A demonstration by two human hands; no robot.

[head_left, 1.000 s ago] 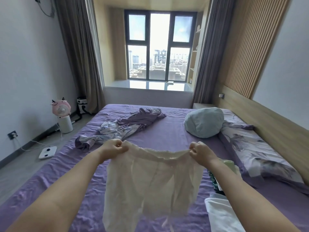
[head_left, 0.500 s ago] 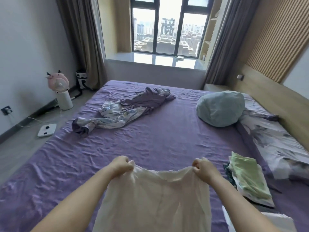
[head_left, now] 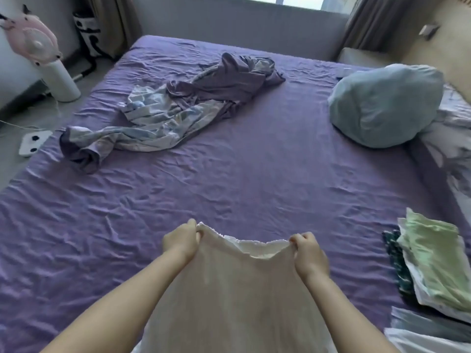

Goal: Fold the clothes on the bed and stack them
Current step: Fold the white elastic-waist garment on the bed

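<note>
Purple bed (head_left: 254, 174) — cream garment (head_left: 234, 289) spread over its near edge, lower than half a second earlier. Both arms extended; left hand (head_left: 182, 239) and right hand (head_left: 307, 253) each pinch a corner of the frilled waistband, fingers curled. Folded stack (head_left: 430, 261) near right; unfolded clothes (head_left: 168, 108) far left. No legible writing.
</note>
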